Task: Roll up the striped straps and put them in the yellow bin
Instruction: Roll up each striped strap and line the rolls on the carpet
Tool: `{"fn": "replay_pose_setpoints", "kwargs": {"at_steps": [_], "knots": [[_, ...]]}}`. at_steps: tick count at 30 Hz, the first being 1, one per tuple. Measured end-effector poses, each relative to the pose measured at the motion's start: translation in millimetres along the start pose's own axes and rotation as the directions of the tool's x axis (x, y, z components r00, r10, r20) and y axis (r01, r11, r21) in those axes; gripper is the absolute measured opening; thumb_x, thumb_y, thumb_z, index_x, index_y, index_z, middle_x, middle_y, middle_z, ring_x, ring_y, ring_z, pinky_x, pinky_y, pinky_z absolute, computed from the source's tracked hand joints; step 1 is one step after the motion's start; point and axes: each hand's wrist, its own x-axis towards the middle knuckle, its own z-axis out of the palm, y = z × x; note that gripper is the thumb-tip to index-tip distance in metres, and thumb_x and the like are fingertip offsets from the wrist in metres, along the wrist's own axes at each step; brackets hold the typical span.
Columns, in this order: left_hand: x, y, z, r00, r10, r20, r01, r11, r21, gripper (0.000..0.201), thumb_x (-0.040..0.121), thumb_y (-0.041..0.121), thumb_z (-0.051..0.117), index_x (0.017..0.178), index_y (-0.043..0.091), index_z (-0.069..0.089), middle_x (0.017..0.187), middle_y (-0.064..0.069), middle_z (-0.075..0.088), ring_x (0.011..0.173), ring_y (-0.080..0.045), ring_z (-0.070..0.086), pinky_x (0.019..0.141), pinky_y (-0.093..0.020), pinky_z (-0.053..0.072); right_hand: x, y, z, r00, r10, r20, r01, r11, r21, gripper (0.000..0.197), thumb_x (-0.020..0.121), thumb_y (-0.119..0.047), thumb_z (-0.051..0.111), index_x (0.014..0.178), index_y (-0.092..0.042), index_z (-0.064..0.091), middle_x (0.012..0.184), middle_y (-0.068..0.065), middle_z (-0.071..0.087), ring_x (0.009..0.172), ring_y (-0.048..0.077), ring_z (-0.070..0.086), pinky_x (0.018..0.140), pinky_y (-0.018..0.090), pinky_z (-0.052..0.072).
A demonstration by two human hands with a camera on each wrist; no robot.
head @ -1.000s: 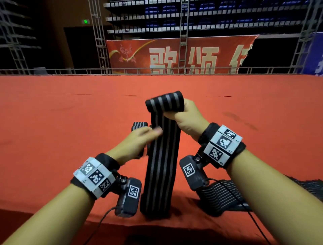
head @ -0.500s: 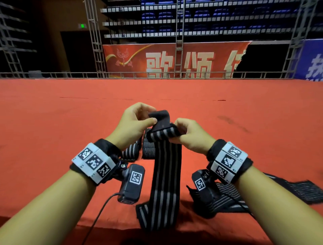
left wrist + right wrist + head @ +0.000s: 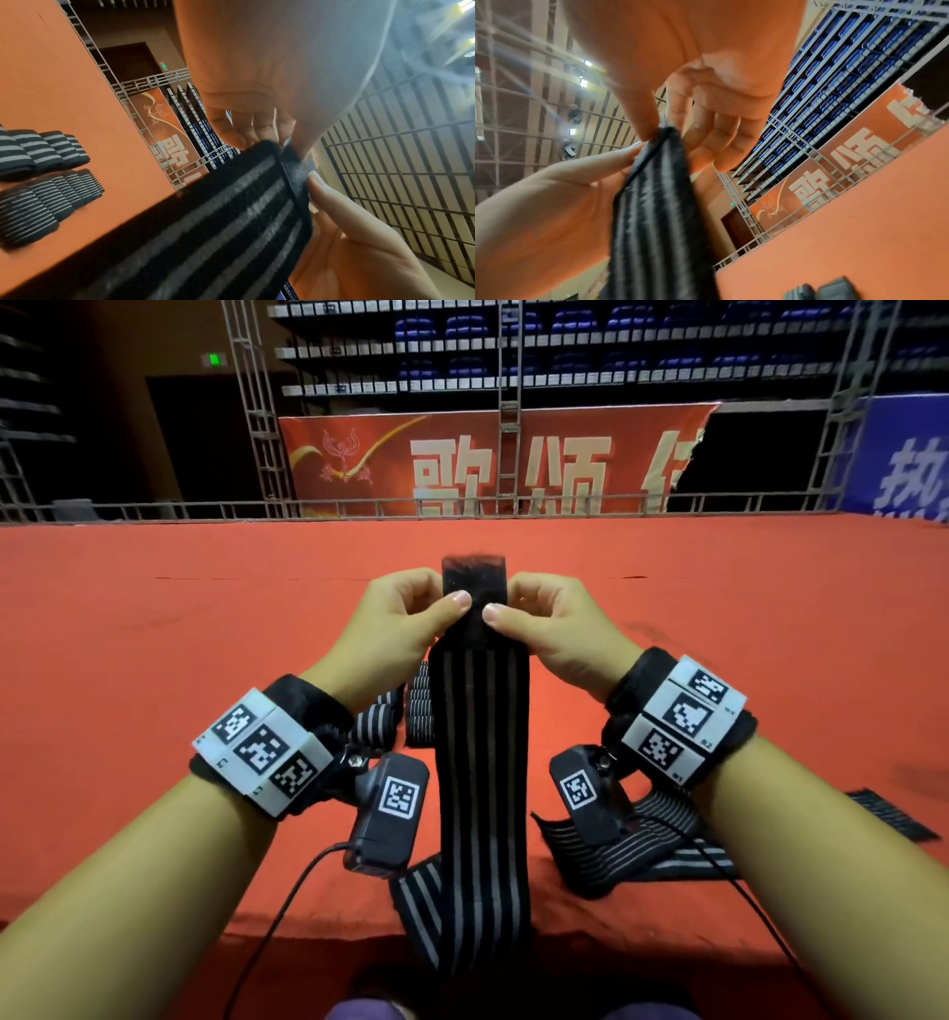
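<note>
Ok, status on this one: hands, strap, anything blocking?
Left hand and right hand pinch striped strap at its plain black end. Unrolled, hanging. Yellow bin unseen.

Your head view is dim but sharp, dark beyond the hands [image 3: 477,629], with lines bowed at the edges. Your wrist views blur the strap [image 3: 231,213]; ceiling lamps [image 3: 584,83] above the hands flare into streaks.

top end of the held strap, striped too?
No: the strap's top end is plain black, stripes start below the thumbs. Clearest in the head view.
</note>
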Motion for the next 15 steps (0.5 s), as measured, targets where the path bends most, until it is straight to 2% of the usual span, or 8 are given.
{"fn": "replay_pose_setpoints", "kwargs": {"at_steps": [1, 3, 5, 6, 9, 11, 13, 15], "knots": [[-2, -2, 3, 1.0, 0.011, 0.0, -0.011, 1.0, 0.014, 0.054, 0.083, 0.037, 0.062, 0.088, -0.016, 0.051, 0.08, -0.012, 0.051, 0.075, -0.021, 0.045, 0.07, -0.036, 0.037, -4, 0, -3, 0.999, 0.03, 0.028, -0.029, 0.999, -0.033, 0.016, 0.084, -0.01, 0.064, 0.076, 0.001, 0.055, 0.065, 0.001, 0.057, 0.059, 0.009, 0.051, 0.055, 0.019, 0.041], [-6, -11, 11, 1.0, 0.022, -0.017, -0.021, 0.998, 0.054, 0.048, 0.084, 0.033, 0.06, 0.084, -0.014, 0.048, 0.076, -0.01, 0.045, 0.071, -0.018, 0.04, 0.066, -0.034, 0.034, -13, 7, -11, 0.989, 0.13, 0.073, -0.119, 0.982, -0.145, 0.011, 0.082, -0.002, 0.064, 0.078, -0.007, 0.055, 0.065, 0.002, 0.057, 0.054, 0.009, 0.051, 0.052, 0.018, 0.041], [-10, -26, 20, 1.0, -0.002, -0.014, 0.003, 0.996, 0.092, 0.044, 0.085, 0.032, 0.059, 0.08, -0.009, 0.045, 0.073, -0.008, 0.039, 0.068, -0.016, 0.035, 0.063, -0.033, 0.031, -25, 23, -22, 0.96, 0.269, 0.076, -0.237, 0.927, -0.292, 0.018, 0.082, 0.008, 0.058, 0.081, -0.01, 0.057, 0.069, 0.006, 0.06, 0.055, 0.01, 0.053, 0.052, 0.018, 0.043], [-13, -33, 25, 0.999, -0.036, -0.001, 0.036, 0.994, 0.099, 0.044, 0.086, 0.033, 0.059, 0.08, -0.008, 0.044, 0.073, -0.007, 0.038, 0.068, -0.016, 0.034, 0.063, -0.033, 0.03, -31, 34, -29, 0.942, 0.33, 0.066, -0.28, 0.878, -0.388, 0.021, 0.081, 0.009, 0.056, 0.082, -0.012, 0.059, 0.072, 0.007, 0.062, 0.059, 0.012, 0.055, 0.054, 0.019, 0.044], [-17, -60, 43, 0.991, -0.129, 0.045, 0.123, 0.985, 0.118, 0.04, 0.09, 0.033, 0.06, 0.079, -0.003, 0.045, 0.073, -0.006, 0.037, 0.065, -0.015, 0.034, 0.061, -0.032, 0.03, -56, 69, -50, 0.866, 0.5, 0.022, -0.353, 0.641, -0.682, 0.022, 0.08, -0.003, 0.06, 0.091, -0.021, 0.063, 0.079, -0.002, 0.062, 0.074, 0.018, 0.058, 0.062, 0.022, 0.041], [-16, -76, 58, 0.98, -0.183, 0.075, 0.175, 0.979, 0.102, 0.033, 0.088, 0.036, 0.061, 0.077, 0.006, 0.051, 0.073, -0.006, 0.044, 0.067, -0.016, 0.041, 0.063, -0.033, 0.035, -75, 88, -58, 0.792, 0.609, 0.026, -0.356, 0.496, -0.792, 0.031, 0.078, -0.013, 0.069, 0.106, -0.024, 0.064, 0.085, -0.005, 0.057, 0.084, 0.02, 0.055, 0.067, 0.021, 0.038], [-15, -86, 72, 0.973, -0.204, 0.105, 0.194, 0.976, 0.098, 0.028, 0.088, 0.035, 0.062, 0.078, 0.009, 0.055, 0.076, -0.007, 0.05, 0.071, -0.016, 0.046, 0.066, -0.035, 0.039, -91, 103, -58, 0.727, 0.684, 0.059, -0.297, 0.391, -0.871, 0.049, 0.075, -0.031, 0.077, 0.121, -0.03, 0.061, 0.103, 0.001, 0.056, 0.103, 0.024, 0.05, 0.083, 0.024, 0.041], [-13, -92, 83, 0.972, -0.202, 0.12, 0.19, 0.976, 0.106, 0.031, 0.086, 0.037, 0.06, 0.083, 0.006, 0.059, 0.08, -0.01, 0.055, 0.075, -0.018, 0.05, 0.072, -0.038, 0.044, -100, 116, -55, 0.702, 0.705, 0.099, -0.229, 0.356, -0.906, 0.055, 0.074, -0.04, 0.077, 0.126, -0.035, 0.059, 0.116, 0.008, 0.056, 0.113, 0.028, 0.042, 0.095, 0.035, 0.043]]}}
